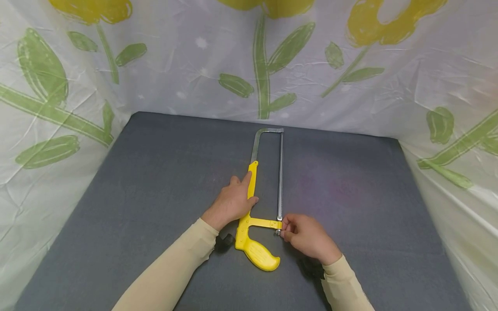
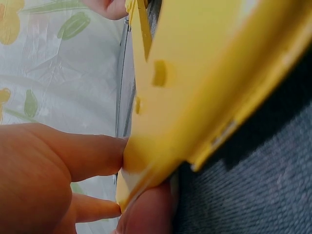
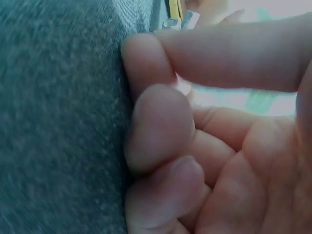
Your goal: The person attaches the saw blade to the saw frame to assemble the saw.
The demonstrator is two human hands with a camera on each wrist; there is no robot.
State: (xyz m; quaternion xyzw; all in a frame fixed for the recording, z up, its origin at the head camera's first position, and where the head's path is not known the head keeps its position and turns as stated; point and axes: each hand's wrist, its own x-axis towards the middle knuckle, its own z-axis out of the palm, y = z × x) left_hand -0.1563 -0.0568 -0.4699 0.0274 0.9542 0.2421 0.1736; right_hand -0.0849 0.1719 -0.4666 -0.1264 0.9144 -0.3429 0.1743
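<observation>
A hacksaw (image 1: 253, 185) with a yellow frame and handle lies flat on the dark cloth, its silver bow pointing away from me. My left hand (image 1: 231, 202) grips the yellow frame above the handle, index finger stretched along it. In the left wrist view, thumb and fingers (image 2: 97, 156) meet the frame (image 2: 190, 73) from both sides. At the near end of the saw's straight silver bar (image 1: 280, 177), my right hand (image 1: 309, 237) pinches about the small metal wing nut (image 1: 278, 232). Its lower fingers (image 3: 163, 126) are curled close over the cloth in the right wrist view.
Dark grey cloth (image 1: 155, 181) covers the table. White sheeting (image 1: 186, 65) with yellow flowers and green leaves hangs behind and at both sides. Black wrist bands (image 1: 311, 268) show at the sleeves.
</observation>
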